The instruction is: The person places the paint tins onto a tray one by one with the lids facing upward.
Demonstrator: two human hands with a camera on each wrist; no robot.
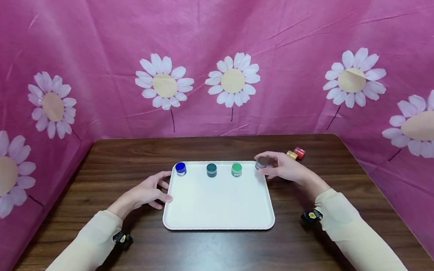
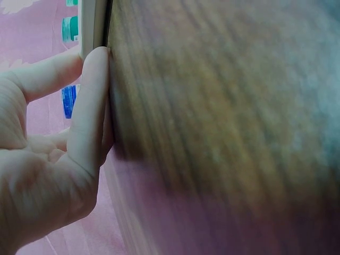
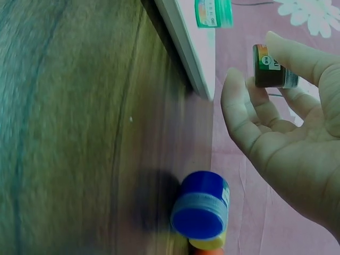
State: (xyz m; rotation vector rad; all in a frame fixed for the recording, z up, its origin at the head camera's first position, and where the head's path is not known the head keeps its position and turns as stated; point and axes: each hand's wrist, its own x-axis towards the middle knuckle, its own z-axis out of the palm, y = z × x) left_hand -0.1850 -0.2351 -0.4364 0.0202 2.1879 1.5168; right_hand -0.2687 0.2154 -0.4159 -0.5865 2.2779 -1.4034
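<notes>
My right hand holds a small dark brown paint jar between thumb and fingers, over the far right corner of the white tray. At the tray's left edge, my left hand pinches the rim, its thumb at the edge. Along the tray's far side stand a blue jar, a dark teal jar and a green jar, spaced apart in a row. The left wrist view shows the fingertips right at the tray's side.
Right of the tray, beyond my right hand, lie a yellow jar and a red jar. Another blue jar lies near them, hidden by the hand in the head view. A pink flowered cloth hangs behind the wooden table.
</notes>
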